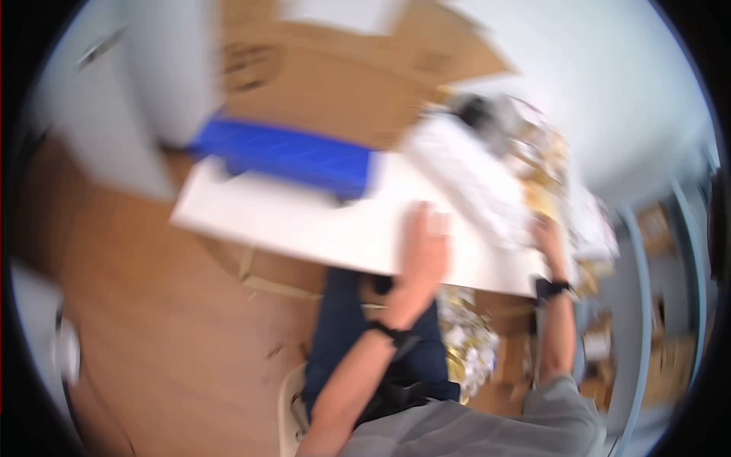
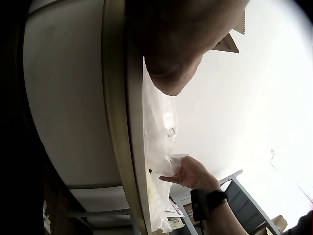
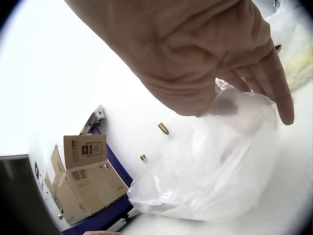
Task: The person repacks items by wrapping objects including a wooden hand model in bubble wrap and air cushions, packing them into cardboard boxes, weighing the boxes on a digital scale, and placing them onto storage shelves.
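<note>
My left hand (image 1: 425, 247) lies on the white table (image 1: 304, 228) with its fingers extended, holding nothing; its underside fills the top of the left wrist view. My right hand (image 1: 550, 240) is at the table's right side. In the left wrist view the right hand (image 2: 193, 174) grips the edge of a translucent plastic bag (image 2: 159, 132) between thumb and fingers. Crumpled and cloudy, the bag (image 3: 210, 166) spreads under the right hand (image 3: 215, 54) in the right wrist view, hiding some fingertips. Two small gold pieces, one pointed (image 3: 163, 128) and one short (image 3: 143, 157), lie beside it.
A blue tray-like object (image 1: 289, 156) sits at the table's left, with an open cardboard box (image 1: 327, 84) behind it. White packaging (image 1: 472, 179) and a blurred pile of wrapped items (image 1: 533, 145) lie at the right. Shelves (image 1: 647, 305) with boxes stand beyond.
</note>
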The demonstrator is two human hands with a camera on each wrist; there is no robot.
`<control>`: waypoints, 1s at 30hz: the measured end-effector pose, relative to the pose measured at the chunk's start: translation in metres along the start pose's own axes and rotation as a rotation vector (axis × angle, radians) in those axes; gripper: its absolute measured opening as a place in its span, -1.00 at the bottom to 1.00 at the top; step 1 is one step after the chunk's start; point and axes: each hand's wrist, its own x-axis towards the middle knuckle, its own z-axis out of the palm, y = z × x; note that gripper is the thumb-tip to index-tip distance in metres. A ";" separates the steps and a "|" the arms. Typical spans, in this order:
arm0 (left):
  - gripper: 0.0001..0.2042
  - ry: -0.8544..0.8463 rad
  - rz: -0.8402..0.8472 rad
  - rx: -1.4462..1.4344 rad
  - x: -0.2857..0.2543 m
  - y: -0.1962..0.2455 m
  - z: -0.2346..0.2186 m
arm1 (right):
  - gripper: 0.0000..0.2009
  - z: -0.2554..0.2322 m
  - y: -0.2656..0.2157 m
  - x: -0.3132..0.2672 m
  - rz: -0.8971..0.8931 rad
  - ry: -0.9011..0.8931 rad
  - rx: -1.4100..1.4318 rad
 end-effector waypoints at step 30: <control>-0.44 -0.091 0.285 -0.201 0.118 0.089 0.067 | -0.71 0.039 -0.084 0.027 0.155 0.260 0.901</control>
